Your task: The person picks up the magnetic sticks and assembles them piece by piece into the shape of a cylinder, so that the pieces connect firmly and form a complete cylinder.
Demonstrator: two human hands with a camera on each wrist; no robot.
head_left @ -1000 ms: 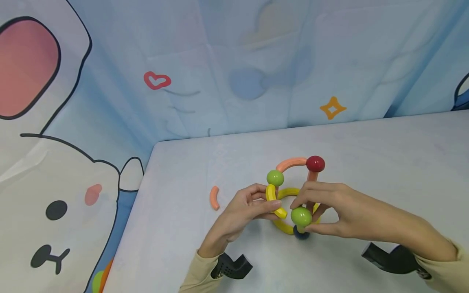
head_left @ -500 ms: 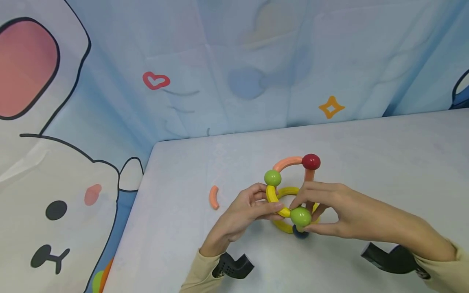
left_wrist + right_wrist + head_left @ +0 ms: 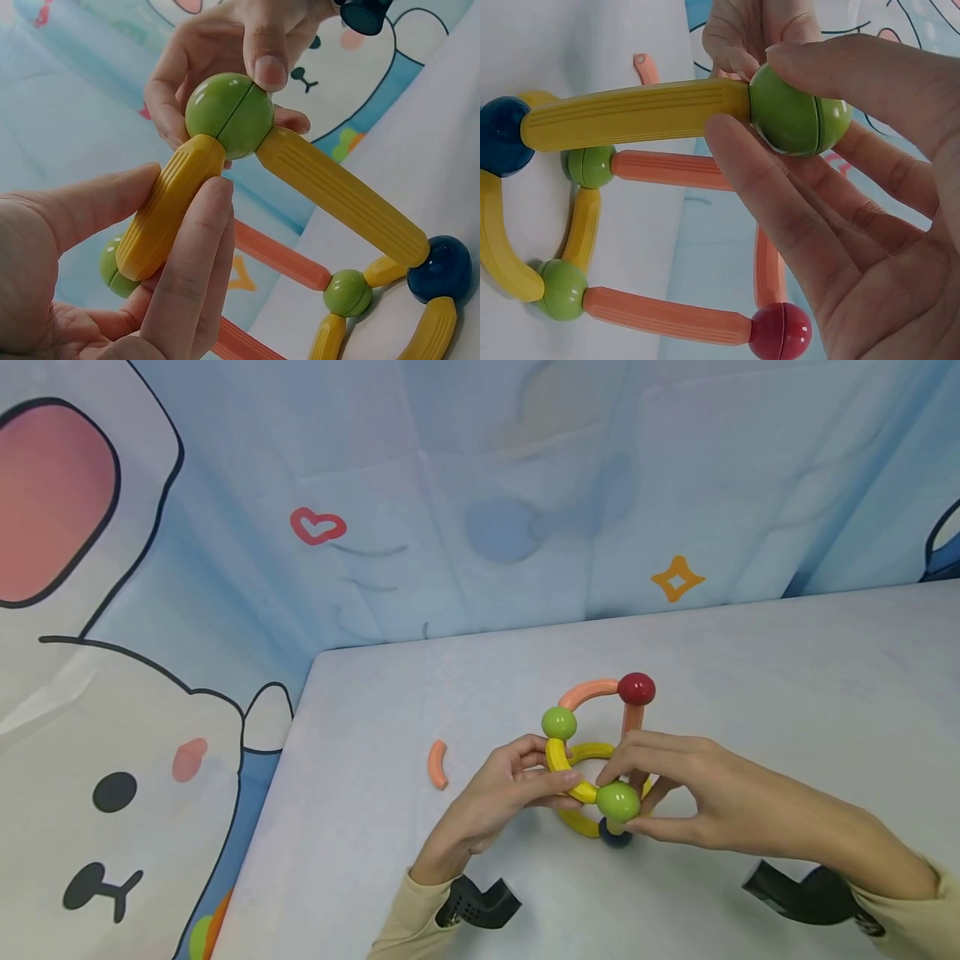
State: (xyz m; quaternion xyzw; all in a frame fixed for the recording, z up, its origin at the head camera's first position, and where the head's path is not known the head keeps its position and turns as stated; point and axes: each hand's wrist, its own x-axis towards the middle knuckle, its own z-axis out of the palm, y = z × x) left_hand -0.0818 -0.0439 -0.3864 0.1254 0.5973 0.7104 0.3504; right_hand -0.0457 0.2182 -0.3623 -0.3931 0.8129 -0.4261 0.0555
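My left hand [image 3: 502, 789] pinches a short curved yellow stick [image 3: 169, 214] between thumb and fingers. One end of that stick meets a green ball [image 3: 229, 114]; its other end is at a second green ball [image 3: 558, 722]. With thumb and fingertips my right hand [image 3: 678, 785] holds the first green ball, which tops a yellow upright stick [image 3: 637, 114]. Below, this stick joins a dark blue ball [image 3: 506, 136] on a ring of curved yellow sticks. Orange uprights [image 3: 667, 315] rise from the ring, and a red ball [image 3: 637, 688] joins an orange curved stick [image 3: 588, 693] at the top.
A loose orange curved stick [image 3: 437, 765] lies on the white table [image 3: 360, 827], left of my left hand. Behind the table hangs a blue printed curtain [image 3: 450, 485]. Black camera mounts [image 3: 480, 906] sit on both wrists.
A gap showed between the curved yellow stick and the right-hand green ball a second ago; now they meet. The frame's top has shifted slightly left. Both hands keep their hold.
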